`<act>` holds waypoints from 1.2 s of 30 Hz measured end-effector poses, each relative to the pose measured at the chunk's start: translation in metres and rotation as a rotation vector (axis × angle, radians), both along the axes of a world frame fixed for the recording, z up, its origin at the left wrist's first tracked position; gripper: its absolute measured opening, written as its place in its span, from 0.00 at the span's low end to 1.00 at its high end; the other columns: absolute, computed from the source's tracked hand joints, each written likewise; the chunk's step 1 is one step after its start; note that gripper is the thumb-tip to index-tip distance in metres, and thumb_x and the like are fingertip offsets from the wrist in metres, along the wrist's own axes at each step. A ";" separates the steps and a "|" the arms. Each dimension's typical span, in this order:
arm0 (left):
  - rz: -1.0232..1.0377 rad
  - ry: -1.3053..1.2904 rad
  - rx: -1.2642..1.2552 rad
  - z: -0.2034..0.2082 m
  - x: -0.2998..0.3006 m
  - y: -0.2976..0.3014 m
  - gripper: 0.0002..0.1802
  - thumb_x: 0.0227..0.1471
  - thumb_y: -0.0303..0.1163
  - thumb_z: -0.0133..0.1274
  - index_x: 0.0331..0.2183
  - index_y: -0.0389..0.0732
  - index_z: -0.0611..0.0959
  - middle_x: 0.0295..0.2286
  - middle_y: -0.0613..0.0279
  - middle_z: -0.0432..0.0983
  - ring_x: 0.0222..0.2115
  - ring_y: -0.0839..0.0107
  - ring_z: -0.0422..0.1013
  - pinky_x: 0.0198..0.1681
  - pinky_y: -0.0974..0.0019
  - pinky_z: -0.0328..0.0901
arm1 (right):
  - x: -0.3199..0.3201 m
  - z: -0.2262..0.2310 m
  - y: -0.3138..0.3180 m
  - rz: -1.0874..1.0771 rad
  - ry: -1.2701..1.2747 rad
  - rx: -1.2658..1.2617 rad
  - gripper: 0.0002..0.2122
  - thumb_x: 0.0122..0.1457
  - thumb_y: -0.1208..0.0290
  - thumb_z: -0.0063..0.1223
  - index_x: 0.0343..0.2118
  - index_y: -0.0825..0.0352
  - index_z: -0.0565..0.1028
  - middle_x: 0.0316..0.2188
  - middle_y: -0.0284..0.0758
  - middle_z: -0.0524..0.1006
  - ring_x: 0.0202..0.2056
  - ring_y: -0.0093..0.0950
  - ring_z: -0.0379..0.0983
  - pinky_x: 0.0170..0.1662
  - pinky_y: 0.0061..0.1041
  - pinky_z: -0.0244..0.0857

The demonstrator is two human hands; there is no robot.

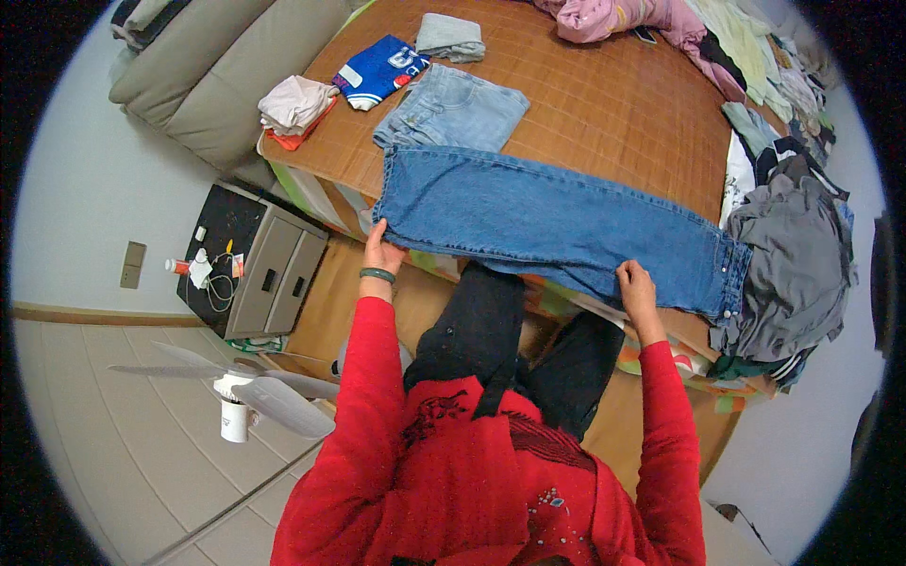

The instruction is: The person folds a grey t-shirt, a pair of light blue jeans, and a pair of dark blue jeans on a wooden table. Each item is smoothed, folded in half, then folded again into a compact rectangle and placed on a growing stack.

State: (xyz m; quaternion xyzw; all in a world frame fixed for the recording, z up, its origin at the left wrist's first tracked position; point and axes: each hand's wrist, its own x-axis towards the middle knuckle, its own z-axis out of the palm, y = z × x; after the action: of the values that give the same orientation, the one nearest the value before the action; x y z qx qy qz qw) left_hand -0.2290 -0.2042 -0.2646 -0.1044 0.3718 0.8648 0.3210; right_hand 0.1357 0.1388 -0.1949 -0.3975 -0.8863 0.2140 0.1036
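Note:
A pair of blue jeans [547, 208] lies lengthwise along the bed's near edge, one leg over the other, hems to the left and waistband to the right. My left hand [381, 253] grips the near corner of the hems, its fingers partly hidden by the cloth. Farther right, my right hand [637, 288] pinches the near edge of the jeans short of the waistband. Just behind the hem end sits a folded pair of light blue jeans [458, 108], touching or nearly touching the darker pair.
On the bed mat [604, 104] lie a folded grey garment [450, 38], a blue garment [382, 72] and a pale pink folded pile [294, 104]. Grey clothes [793, 250] heap at the right edge. A nightstand [269, 269] and white fan [236, 387] stand left.

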 end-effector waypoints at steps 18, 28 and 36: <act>0.152 0.401 0.129 0.112 0.018 0.049 0.23 0.51 0.22 0.50 0.51 0.36 0.70 0.50 0.56 0.69 0.49 0.62 0.66 0.54 0.56 0.60 | -0.016 0.022 -0.019 0.083 0.049 -0.060 0.21 0.53 0.64 0.56 0.50 0.62 0.68 0.45 0.44 0.72 0.47 0.43 0.68 0.48 0.39 0.62; -0.139 1.271 -0.270 0.225 0.148 0.146 0.28 0.46 0.13 0.43 0.52 0.37 0.70 0.51 0.56 0.67 0.52 0.66 0.63 0.56 0.64 0.57 | -0.099 0.149 -0.093 0.305 0.950 -1.135 0.29 0.59 0.65 0.52 0.60 0.65 0.53 0.53 0.42 0.65 0.53 0.30 0.63 0.55 0.29 0.58; -0.395 1.675 -0.346 0.206 0.218 0.165 0.32 0.42 0.22 0.53 0.53 0.35 0.68 0.52 0.48 0.65 0.53 0.53 0.61 0.56 0.56 0.55 | -0.072 0.150 -0.067 -0.285 1.040 -1.337 0.05 0.59 0.68 0.50 0.36 0.61 0.70 0.29 0.26 0.71 0.31 0.20 0.68 0.35 0.23 0.65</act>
State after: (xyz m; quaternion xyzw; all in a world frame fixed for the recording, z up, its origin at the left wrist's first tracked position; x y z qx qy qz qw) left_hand -0.0111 -0.0395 -0.0591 0.5839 0.6222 0.5173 0.0659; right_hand 0.0636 0.0723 -0.0445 -0.3340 -0.3555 0.8312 0.2668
